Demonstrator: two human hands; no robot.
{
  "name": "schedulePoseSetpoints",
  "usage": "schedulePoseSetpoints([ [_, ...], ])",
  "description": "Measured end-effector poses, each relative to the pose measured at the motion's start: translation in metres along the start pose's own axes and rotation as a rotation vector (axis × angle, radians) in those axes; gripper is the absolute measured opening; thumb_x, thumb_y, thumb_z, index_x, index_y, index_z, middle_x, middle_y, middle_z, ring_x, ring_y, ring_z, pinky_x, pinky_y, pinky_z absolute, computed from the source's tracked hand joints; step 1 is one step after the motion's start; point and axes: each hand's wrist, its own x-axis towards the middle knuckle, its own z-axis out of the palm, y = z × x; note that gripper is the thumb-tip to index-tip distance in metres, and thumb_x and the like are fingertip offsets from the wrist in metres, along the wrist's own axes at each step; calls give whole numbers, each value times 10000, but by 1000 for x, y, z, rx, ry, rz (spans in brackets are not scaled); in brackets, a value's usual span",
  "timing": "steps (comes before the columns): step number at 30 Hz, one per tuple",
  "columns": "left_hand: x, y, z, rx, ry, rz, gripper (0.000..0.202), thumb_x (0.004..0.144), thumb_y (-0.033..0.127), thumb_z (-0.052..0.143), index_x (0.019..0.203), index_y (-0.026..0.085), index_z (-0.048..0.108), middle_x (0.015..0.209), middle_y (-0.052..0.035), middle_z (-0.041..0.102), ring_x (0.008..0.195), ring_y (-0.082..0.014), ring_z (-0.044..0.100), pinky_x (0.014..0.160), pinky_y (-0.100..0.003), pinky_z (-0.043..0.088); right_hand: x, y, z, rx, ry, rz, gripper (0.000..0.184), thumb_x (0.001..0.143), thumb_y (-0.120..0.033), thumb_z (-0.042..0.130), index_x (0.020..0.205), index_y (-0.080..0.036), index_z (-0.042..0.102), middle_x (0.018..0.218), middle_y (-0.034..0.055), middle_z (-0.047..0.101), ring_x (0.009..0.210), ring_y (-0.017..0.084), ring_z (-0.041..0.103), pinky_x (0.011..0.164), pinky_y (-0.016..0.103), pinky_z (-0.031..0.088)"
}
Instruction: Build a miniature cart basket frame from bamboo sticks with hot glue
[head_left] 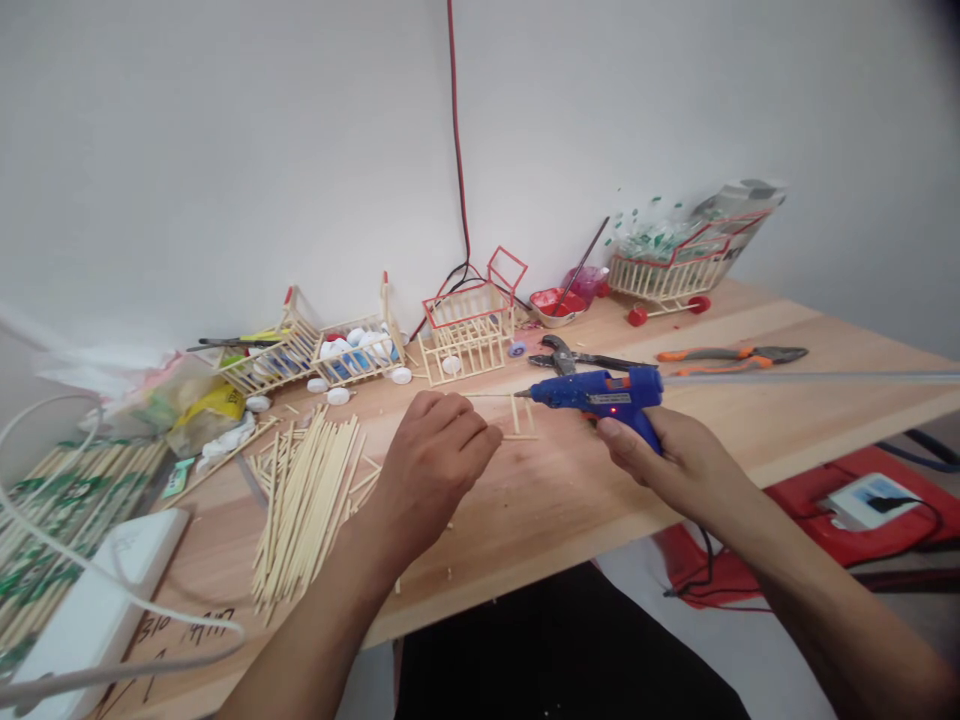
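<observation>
My right hand (679, 462) grips a blue hot glue gun (600, 392) with a long clear glue stick (810, 378) sticking out behind it. Its nozzle points left at a small frame of thin wooden sticks (522, 418) lying on the wooden table (570, 500). My left hand (435, 455) is closed, pinching a thin wooden stick (491, 396) that reaches toward the nozzle and the frame. A loose pile of wooden sticks (307, 500) lies just left of my left hand.
Small stick-built carts (469, 330) stand along the wall, with one larger cart (671, 270) at the back right. Black pliers (577, 358) and orange-handled pliers (735, 355) lie behind the glue gun. A white power strip (97, 600) and packed sticks (52, 510) sit at the left.
</observation>
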Motion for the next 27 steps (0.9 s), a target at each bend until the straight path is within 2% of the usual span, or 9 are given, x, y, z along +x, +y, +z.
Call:
schedulePoseSetpoints([
  [27, -1, -1, 2, -29, 15, -20, 130, 927, 152, 509, 918, 154, 639, 821, -34, 682, 871, -182, 555, 790, -366, 388, 2, -1, 1, 20, -17, -6, 449, 865, -607, 414, 659, -214, 488, 529, 21, 536, 499, 169, 502, 511, 291, 380],
])
